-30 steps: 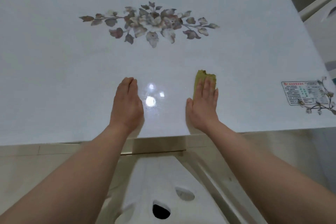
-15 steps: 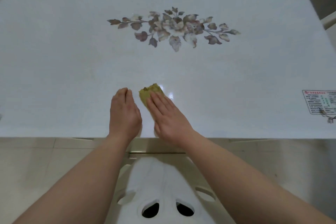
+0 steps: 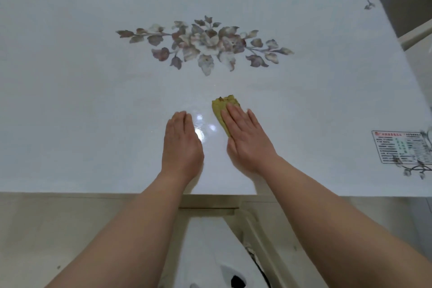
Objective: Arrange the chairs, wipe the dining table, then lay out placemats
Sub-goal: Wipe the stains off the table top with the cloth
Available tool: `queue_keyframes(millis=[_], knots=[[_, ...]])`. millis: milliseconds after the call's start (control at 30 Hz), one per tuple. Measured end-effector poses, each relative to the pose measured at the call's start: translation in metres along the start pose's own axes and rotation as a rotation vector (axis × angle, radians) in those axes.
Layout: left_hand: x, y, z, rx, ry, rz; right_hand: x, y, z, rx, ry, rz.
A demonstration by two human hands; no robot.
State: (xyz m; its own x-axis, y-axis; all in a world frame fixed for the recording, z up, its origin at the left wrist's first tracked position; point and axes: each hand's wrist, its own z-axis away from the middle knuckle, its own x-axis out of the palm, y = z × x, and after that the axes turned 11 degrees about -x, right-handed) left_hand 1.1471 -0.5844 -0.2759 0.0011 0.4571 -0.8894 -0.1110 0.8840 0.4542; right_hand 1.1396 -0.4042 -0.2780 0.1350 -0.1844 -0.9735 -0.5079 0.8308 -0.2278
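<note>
- The bench [image 3: 93, 100] is the big thing here: a glossy white top that fills most of the view, with its near edge running straight across just in front of the person.
- Pale tiled floor [image 3: 46, 229] shows below that near edge on the left.
- A white chair [image 3: 210, 252] sits right under the near edge, between the two forearms. Only its back is visible, with cut-out holes low down.
- A greyish-pink flower print [image 3: 205, 44] sits in the middle of the bench, well beyond both hands.
- The left hand [image 3: 182, 145] lies palm down on the bare bench top, fingers [image 3: 180, 121] straight and close together. It holds nothing and just rests there.
- The right hand [image 3: 247, 140] is just beside it, also palm down. Its fingers [image 3: 233, 114] are straight, slightly spread and angled a bit to the left. They lie flat on top of the cloth and press it rather than curling round it.
- A printed label [image 3: 397, 147] is stuck on the bench near the right edge, well apart from the hands. The text is too small to read.
- The cloth [image 3: 221, 106] is a small yellow-green wad on the bench under the right fingers. Its far end pokes out past the fingertips, between the hands and the flower print.
</note>
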Motion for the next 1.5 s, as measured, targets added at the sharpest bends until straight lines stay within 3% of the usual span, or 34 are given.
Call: queue_keyframes(millis=[367,600,700,767,933,1067,1367,1500], knots=[[0.064,0.108,-0.004,-0.035,0.040,0.061,-0.023,0.109,-0.033,0.033,-0.017,0.029],[0.079,0.120,-0.002,-0.072,0.111,-0.021,-0.037,0.193,0.006,0.448,0.069,0.078],[0.080,0.122,-0.001,-0.090,0.122,-0.039,-0.036,0.186,0.010,0.547,0.120,0.092],[0.081,0.122,-0.001,-0.099,0.130,-0.037,-0.032,0.165,0.004,0.486,0.128,0.070],[0.079,0.124,-0.001,-0.093,0.155,-0.017,-0.024,0.123,-0.036,0.108,0.074,-0.005],[0.079,0.123,-0.001,-0.105,0.143,-0.035,-0.023,0.125,-0.055,0.050,0.059,-0.017],[0.077,0.124,-0.001,-0.079,0.144,-0.022,-0.035,0.198,0.014,0.564,0.134,0.080],[0.077,0.122,-0.002,-0.072,0.137,-0.010,-0.033,0.191,0.054,0.686,0.186,0.075]])
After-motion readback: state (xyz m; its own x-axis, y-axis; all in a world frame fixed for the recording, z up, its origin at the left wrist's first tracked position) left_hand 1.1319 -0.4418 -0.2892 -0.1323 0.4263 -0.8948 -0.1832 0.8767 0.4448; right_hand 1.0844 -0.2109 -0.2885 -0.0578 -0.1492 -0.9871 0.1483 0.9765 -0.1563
